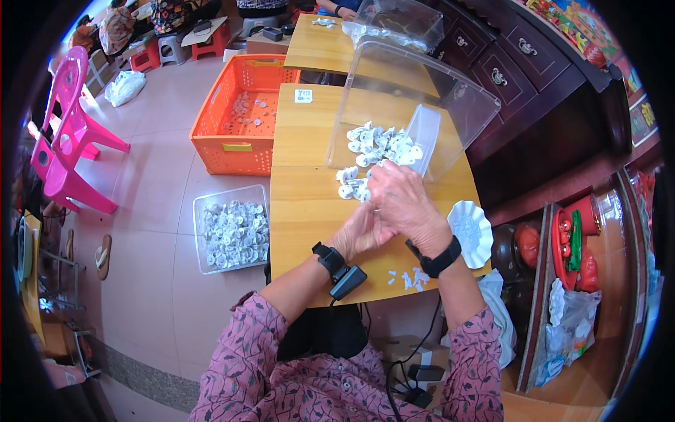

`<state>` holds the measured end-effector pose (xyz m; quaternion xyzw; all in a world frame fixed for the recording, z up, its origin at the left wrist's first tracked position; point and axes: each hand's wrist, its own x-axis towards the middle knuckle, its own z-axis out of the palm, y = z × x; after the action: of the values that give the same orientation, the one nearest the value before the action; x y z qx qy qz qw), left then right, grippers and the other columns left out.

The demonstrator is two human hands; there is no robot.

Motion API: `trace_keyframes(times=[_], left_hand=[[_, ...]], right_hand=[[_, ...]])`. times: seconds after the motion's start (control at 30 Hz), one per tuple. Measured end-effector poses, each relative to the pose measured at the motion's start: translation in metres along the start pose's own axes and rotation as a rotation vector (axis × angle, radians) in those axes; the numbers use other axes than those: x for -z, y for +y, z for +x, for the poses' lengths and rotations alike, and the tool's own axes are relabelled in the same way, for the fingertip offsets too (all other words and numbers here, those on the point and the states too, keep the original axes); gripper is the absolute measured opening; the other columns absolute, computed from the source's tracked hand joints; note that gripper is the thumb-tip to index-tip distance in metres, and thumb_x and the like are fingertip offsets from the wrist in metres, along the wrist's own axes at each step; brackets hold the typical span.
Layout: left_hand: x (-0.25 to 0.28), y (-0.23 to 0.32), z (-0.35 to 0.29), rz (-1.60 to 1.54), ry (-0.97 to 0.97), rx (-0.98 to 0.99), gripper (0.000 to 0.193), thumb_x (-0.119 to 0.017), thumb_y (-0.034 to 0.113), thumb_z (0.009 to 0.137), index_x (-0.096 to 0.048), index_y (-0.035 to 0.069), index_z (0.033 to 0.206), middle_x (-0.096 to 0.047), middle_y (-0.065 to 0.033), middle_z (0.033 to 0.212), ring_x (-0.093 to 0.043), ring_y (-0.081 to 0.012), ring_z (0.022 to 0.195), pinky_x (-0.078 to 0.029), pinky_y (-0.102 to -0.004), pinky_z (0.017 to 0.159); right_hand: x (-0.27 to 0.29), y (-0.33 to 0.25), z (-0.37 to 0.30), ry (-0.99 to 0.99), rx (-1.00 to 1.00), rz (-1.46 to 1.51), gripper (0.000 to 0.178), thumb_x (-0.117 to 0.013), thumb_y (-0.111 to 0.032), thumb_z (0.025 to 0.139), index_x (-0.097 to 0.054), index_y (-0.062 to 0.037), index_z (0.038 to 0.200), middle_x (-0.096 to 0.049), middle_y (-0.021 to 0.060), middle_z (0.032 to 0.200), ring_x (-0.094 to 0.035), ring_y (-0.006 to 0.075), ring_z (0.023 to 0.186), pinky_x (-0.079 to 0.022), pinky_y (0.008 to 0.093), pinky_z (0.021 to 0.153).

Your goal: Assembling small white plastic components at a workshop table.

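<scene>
My right hand [404, 200] and my left hand [358, 231] meet over the wooden table [302, 141]. The right one bends over the left, its fingers closed; the left hand's fingers are drawn together too. Whatever is between them is hidden. Just past the fingertips lies a small group of white plastic parts [349, 184] with round discs. Behind it, a larger heap of the same parts [380, 144] spills from a clear plastic bin [450, 91] lying on its side. Small white pegs [408, 279] are scattered near the table's front edge, by my right wrist.
A white scalloped dish [470, 232] with small clear pieces sits at the table's right. On the floor to the left are a clear tub [199, 232] full of white parts and an orange crate [232, 155]. Dark drawers [503, 70] border the right; pink chairs [74, 133] stand far left.
</scene>
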<state>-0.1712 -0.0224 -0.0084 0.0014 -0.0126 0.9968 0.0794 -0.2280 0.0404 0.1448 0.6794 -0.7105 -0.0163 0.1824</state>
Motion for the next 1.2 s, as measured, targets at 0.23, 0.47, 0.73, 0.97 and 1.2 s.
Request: trace_keyframes(times=[0.23, 0.47, 0.73, 0.97, 1.2], left_hand=[[-0.013, -0.004, -0.012, 0.094, -0.06, 0.003, 0.044, -0.039, 0.041, 0.106, -0.054, 0.005, 0.126, -0.066, -0.0125, 0.12, -0.069, -0.023, 0.106, -0.062, -0.0367, 0.082], [-0.015, -0.004, -0.027, 0.087, -0.082, 0.158, 0.047, -0.037, 0.042, 0.106, -0.05, 0.004, 0.13, -0.065, -0.0142, 0.119, -0.071, -0.0277, 0.099, -0.066, -0.0389, 0.069], [-0.038, -0.009, -0.051, 0.196, 0.006, 0.149, 0.037, -0.039, 0.032, 0.105, -0.053, 0.003, 0.123, -0.067, -0.0122, 0.107, -0.072, -0.0272, 0.084, -0.066, -0.0377, 0.065], [-0.052, -0.013, -0.072, 0.358, 0.098, 0.144, 0.031, -0.044, 0.026, 0.103, -0.054, -0.002, 0.113, -0.066, -0.0152, 0.097, -0.072, -0.0254, 0.081, -0.065, -0.0351, 0.067], [-0.052, -0.019, -0.092, 0.412, 0.139, 0.125, 0.031, -0.051, 0.026, 0.102, -0.054, -0.002, 0.114, -0.066, -0.0173, 0.097, -0.072, -0.0248, 0.082, -0.064, -0.0318, 0.069]], right_hand=[[0.007, -0.023, -0.015, 0.01, 0.005, 0.011, 0.006, -0.065, -0.008, 0.068, -0.063, -0.003, 0.072, -0.058, 0.0105, 0.079, -0.061, 0.0255, 0.085, -0.051, 0.0373, 0.071], [0.029, -0.038, -0.034, 0.017, -0.043, -0.023, 0.009, -0.068, -0.008, 0.065, -0.067, -0.005, 0.074, -0.057, 0.0082, 0.081, -0.058, 0.023, 0.087, -0.048, 0.0343, 0.07], [0.055, -0.058, -0.05, 0.119, -0.094, -0.032, 0.013, -0.067, -0.007, 0.064, -0.057, -0.0047, 0.073, -0.051, 0.0073, 0.078, -0.056, 0.0225, 0.08, -0.048, 0.0344, 0.067], [0.061, -0.077, -0.076, 0.229, -0.16, 0.016, 0.014, -0.068, -0.007, 0.075, -0.055, -0.0042, 0.076, -0.047, 0.0081, 0.077, -0.054, 0.0241, 0.074, -0.046, 0.0363, 0.062], [0.058, -0.098, -0.098, 0.341, -0.242, 0.04, 0.014, -0.073, -0.009, 0.078, -0.06, -0.0052, 0.082, -0.051, 0.0071, 0.079, -0.056, 0.0245, 0.073, -0.045, 0.0374, 0.061]])
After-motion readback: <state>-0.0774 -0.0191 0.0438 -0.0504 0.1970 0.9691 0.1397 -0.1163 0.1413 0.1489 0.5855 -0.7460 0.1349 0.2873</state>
